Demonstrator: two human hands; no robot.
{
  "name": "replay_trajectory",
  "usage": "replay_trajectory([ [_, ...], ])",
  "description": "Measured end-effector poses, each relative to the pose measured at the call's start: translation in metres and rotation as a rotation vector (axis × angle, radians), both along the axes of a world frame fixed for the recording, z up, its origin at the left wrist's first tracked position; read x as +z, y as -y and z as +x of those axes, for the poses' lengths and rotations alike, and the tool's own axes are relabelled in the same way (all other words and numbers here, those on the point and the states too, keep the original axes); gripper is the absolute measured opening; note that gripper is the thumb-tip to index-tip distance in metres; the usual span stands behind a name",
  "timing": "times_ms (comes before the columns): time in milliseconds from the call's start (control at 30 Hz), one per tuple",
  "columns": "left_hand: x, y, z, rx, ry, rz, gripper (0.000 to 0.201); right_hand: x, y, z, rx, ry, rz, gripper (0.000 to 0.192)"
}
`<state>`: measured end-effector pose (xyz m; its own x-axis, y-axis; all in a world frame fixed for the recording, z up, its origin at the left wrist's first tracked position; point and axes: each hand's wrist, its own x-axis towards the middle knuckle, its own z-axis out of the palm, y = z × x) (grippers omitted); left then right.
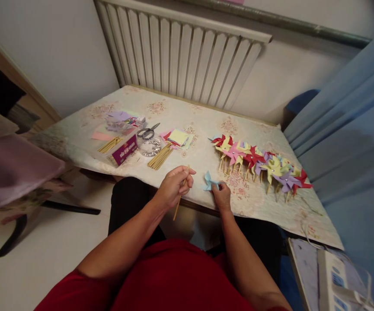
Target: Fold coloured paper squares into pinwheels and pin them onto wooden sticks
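Observation:
My left hand (175,185) is closed round a thin wooden stick (177,209), which slants down past the table's front edge. A light blue paper pinwheel (209,181) is pinched between the thumb and fingers of my right hand (222,195), just over the tablecloth. The stick and the pinwheel are apart. Beyond my left hand lies a bundle of wooden sticks (160,157), next to a round clear container of small shiny pins (150,147). Several finished pinwheels (254,156) in red, pink, yellow and purple lie in rows on the right.
Black scissors (148,131) rest behind the pin container. Coloured paper squares (178,137) are stacked nearby. At left stand a purple-fronted box (124,150) holding sticks and a clear bag with papers (122,120). A power strip (334,280) sits low at right, beside a blue curtain (352,129).

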<state>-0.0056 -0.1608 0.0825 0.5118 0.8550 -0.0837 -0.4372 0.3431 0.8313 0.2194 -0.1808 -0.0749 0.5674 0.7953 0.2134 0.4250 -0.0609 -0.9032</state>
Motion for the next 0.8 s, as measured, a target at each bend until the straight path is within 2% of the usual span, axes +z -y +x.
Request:
replay_trajectory([
  [233,0.002,0.001,0.000,0.015,0.007,-0.023,0.020,-0.002,-0.001,0.001,-0.001,-0.007,0.001,0.019],
  [367,0.002,0.002,0.002,0.020,0.003,-0.030,0.024,-0.004,-0.003,0.005,-0.011,-0.181,-0.051,0.023],
  [467,0.002,0.001,0.002,0.039,-0.008,-0.029,0.025,0.002,-0.005,0.005,-0.040,-0.320,-0.019,0.031],
  [533,0.001,0.001,0.002,0.041,-0.018,-0.021,0.028,0.016,-0.005,0.001,-0.032,-0.403,0.058,0.035],
  [600,0.001,0.000,0.001,0.033,-0.030,-0.015,0.030,0.040,-0.002,-0.007,0.023,-0.516,0.145,0.032],
  [700,0.000,0.000,0.001,0.046,-0.043,-0.012,0.026,0.085,0.009,-0.024,0.195,-0.628,0.233,0.027],
  [800,-0.001,0.002,0.002,0.071,-0.032,-0.019,0.020,0.128,0.024,-0.045,0.441,-0.544,0.244,0.022],
])
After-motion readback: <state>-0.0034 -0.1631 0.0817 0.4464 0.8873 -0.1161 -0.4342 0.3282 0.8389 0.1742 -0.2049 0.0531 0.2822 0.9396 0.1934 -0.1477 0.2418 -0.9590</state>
